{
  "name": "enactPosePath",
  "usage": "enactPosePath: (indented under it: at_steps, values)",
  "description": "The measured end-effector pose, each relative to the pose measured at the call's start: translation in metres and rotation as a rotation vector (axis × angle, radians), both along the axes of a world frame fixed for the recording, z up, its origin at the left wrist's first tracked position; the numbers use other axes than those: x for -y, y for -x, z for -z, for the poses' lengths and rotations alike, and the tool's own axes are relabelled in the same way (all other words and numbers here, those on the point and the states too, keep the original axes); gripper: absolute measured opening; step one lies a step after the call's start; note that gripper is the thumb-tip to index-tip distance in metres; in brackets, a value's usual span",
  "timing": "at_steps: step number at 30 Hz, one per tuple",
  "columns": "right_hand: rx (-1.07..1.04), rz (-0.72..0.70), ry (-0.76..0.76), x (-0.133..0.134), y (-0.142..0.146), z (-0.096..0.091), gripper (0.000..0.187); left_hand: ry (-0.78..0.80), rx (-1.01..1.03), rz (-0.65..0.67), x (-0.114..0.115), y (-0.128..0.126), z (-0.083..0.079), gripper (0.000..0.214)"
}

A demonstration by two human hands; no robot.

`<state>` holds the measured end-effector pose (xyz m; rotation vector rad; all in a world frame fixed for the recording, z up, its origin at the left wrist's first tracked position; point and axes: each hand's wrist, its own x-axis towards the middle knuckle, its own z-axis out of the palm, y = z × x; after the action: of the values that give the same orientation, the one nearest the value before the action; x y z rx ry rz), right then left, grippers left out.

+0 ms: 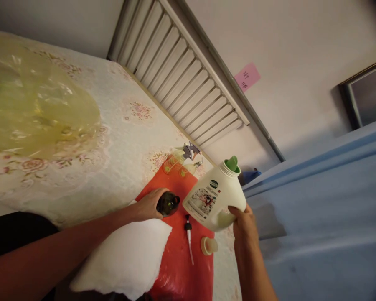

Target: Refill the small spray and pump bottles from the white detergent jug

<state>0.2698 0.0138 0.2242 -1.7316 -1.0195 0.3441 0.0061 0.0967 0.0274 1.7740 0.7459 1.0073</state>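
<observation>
My left hand (148,204) is wrapped round a small dark green bottle (168,203) that stands on a red sheet (178,251). My right hand (243,223) grips the handle of a white detergent jug (213,195) with a green spout, uncapped and tilted toward the dark bottle. A black pump dispenser with its tube (188,237) lies on the red sheet between my hands. Beside it lies a cream cap (208,245).
The red sheet lies on a floral tablecloth (119,138). A white cloth (125,259) sits under my left forearm. A spray bottle (184,156) lies at the red sheet's far end. A yellowish plastic cover (34,108) is at left, blue fabric (326,217) at right, a slatted panel (181,79) behind.
</observation>
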Motion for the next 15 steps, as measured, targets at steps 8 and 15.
enactPosePath:
  at_steps: [8, 15]
  values:
    - [-0.107, -0.14, -0.164, -0.058, 0.018, 0.058, 0.043, -0.003, 0.038, 0.013, 0.002, 0.003, -0.009, 0.063]
    - [-0.081, -0.213, -0.1, -0.076, 0.04, 0.098, 0.043, 0.014, 0.068, 0.018, 0.003, 0.0, -0.003, 0.071]
